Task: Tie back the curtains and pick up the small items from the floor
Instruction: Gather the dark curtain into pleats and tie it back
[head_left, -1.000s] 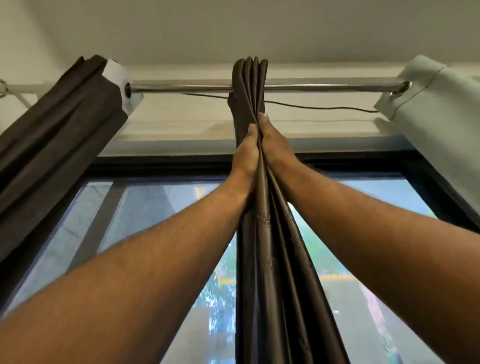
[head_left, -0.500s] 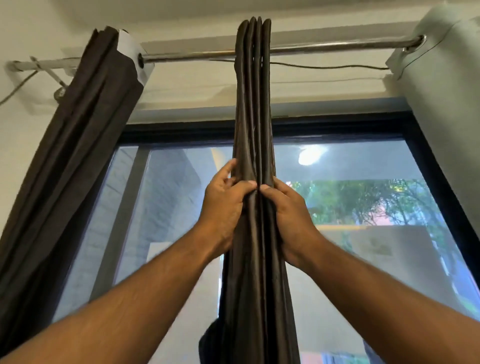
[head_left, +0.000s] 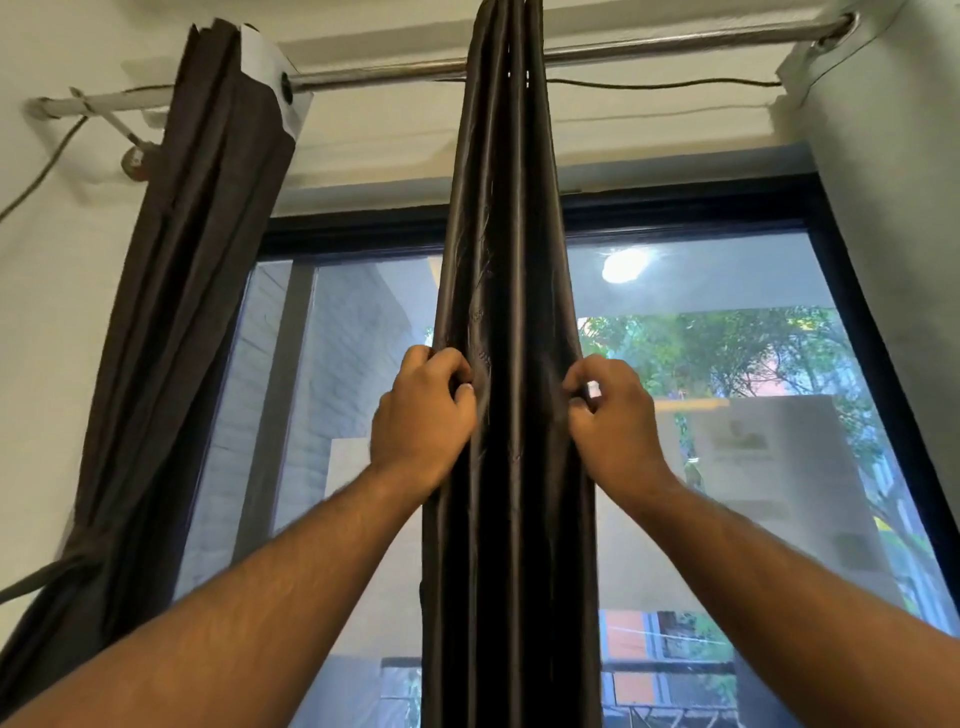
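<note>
A dark brown curtain (head_left: 506, 260) hangs bunched in narrow folds from the metal rod (head_left: 649, 44) at the middle of the window. My left hand (head_left: 423, 415) pinches its left edge at about mid-height. My right hand (head_left: 610, 410) pinches its right edge at the same height, so the folds are spread a little between them. Another dark curtain (head_left: 192, 291) hangs gathered at the left, cinched low by a tie (head_left: 47, 574). A pale curtain (head_left: 893, 208) hangs at the right. No floor or small items are in view.
The black-framed window (head_left: 701, 218) fills the view behind the curtains, with trees and buildings outside. A thin cable (head_left: 665, 84) runs along under the rod. A wall bracket and wire (head_left: 130, 156) sit at the upper left.
Both hands have slid down the middle curtain from near the rod to mid-height. They have moved apart from pressing together to holding opposite edges. The view has tilted lower.
</note>
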